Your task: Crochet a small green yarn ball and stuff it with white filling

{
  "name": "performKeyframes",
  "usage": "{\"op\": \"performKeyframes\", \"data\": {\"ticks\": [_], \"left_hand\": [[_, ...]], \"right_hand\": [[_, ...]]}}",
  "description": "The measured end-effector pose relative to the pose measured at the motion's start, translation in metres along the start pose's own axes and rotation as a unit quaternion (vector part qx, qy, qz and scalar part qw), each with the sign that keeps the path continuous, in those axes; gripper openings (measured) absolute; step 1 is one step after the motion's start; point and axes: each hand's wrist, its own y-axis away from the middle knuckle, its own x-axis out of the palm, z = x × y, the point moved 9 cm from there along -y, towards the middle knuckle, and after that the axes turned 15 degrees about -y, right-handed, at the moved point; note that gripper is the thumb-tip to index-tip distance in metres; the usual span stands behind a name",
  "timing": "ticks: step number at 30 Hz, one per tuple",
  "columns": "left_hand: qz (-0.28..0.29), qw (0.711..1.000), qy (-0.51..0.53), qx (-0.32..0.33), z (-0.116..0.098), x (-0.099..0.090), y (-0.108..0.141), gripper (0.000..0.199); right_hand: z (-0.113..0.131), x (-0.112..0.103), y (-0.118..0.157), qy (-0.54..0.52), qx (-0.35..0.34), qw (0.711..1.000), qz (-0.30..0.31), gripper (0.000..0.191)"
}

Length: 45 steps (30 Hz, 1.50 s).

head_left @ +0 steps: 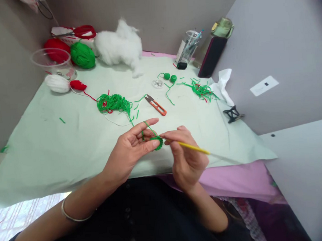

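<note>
Small, round, green crocheted piece: pinched by the left hand, above the pale-green cloth-covered worktop. Slim yellow-handled crochet hook: pinched in the right hand, tip at the piece. Orange-handled, dark-bladed thread snips: lying beyond the hands. Loose green yarn tangle: left of the snips.

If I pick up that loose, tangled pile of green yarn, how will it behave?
The loose, tangled pile of green yarn will probably flop, since its loops lie slack. It looks light for its size, being thin strands with gaps. Lifting it might tug the small red yarn ball, whose strand reaches the pile.
</note>
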Motion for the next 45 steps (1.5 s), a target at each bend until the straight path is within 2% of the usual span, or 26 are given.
{"op": "performKeyframes", "data": {"ticks": [2, 4, 5, 7, 9, 11, 13, 16, 20, 24, 27, 29, 32, 34, 38, 41, 43, 45], "left_hand": [[0.030, 0.998, 0.034, -0.041, 0.008, 0.005, -0.001, 0.045], [0.065, 0.990, 0.084, -0.090, 0.016, 0.010, -0.002, 0.042], [0.072, 0.986, 0.105, -0.105, 0.018, 0.010, -0.002, 0.039], [0.066, 0.984, 0.126, -0.105, 0.017, 0.007, -0.003, 0.034], [0.055, 0.989, 0.109, -0.085, 0.014, 0.004, -0.003, 0.031], [0.054, 0.995, 0.060, -0.056, 0.009, 0.003, -0.002, 0.033], [0.055, 0.998, 0.001, -0.023, 0.003, 0.002, 0.000, 0.035], [0.067, 0.996, -0.063, 0.012, -0.003, 0.001, 0.002, 0.035], [0.082, 0.992, -0.099, 0.019, -0.003, -0.001, 0.003, 0.037], [0.075, 0.990, -0.117, 0.016, -0.002, -0.003, 0.002, 0.040], [0.062, 0.989, -0.131, 0.022, -0.005, -0.005, 0.002, 0.040], [0.054, 0.989, -0.138, 0.024, -0.007, -0.006, 0.002, 0.040], [0.033, 0.987, -0.155, 0.033, -0.010, -0.009, 0.002, 0.040], [0.019, 0.984, -0.171, 0.043, -0.011, -0.011, 0.003, 0.039], [-0.004, 0.981, -0.188, 0.054, -0.013, -0.013, 0.004, 0.038], [-0.035, 0.982, -0.179, 0.053, -0.013, -0.014, 0.007, 0.045], [-0.050, 0.986, -0.152, 0.047, -0.012, -0.013, 0.008, 0.053], [-0.040, 0.995, -0.093, 0.023, -0.007, -0.010, 0.007, 0.059]], "right_hand": [[0.014, 0.006, 0.004, 0.103, -0.087, 0.990, 0.033, 0.025], [0.019, 0.005, 0.005, 0.127, -0.117, 0.984, 0.036, 0.026], [0.017, 0.000, 0.003, 0.101, -0.098, 0.990, 0.015, 0.025], [0.003, -0.013, -0.002, -0.012, -0.011, 0.999, -0.049, 0.023], [-0.014, -0.017, -0.003, -0.139, 0.083, 0.983, -0.090, 0.021], [-0.024, -0.010, -0.003, -0.212, 0.142, 0.964, -0.079, 0.019], [-0.028, -0.004, -0.003, -0.226, 0.169, 0.958, -0.058, 0.016], [-0.035, -0.005, -0.001, -0.259, 0.199, 0.943, -0.066, 0.016], [-0.046, -0.002, 0.001, -0.351, 0.251, 0.899, -0.072, 0.015], [-0.048, -0.001, 0.000, -0.358, 0.263, 0.894, -0.055, 0.017], [-0.043, -0.002, -0.001, -0.332, 0.250, 0.909, -0.038, 0.018], [-0.037, -0.006, -0.002, -0.286, 0.228, 0.930, -0.030, 0.018], [-0.019, -0.011, -0.006, -0.173, 0.162, 0.971, -0.014, 0.019], [-0.008, -0.012, -0.007, -0.115, 0.116, 0.986, -0.005, 0.021], [0.002, -0.008, -0.005, -0.055, 0.044, 0.997, 0.009, 0.022], [0.006, -0.005, 0.002, -0.013, -0.028, 1.000, 0.007, 0.021], [0.007, 0.000, 0.008, 0.035, -0.062, 0.997, 0.022, 0.018], [0.007, 0.005, 0.012, 0.092, -0.083, 0.991, 0.042, 0.021]]}}
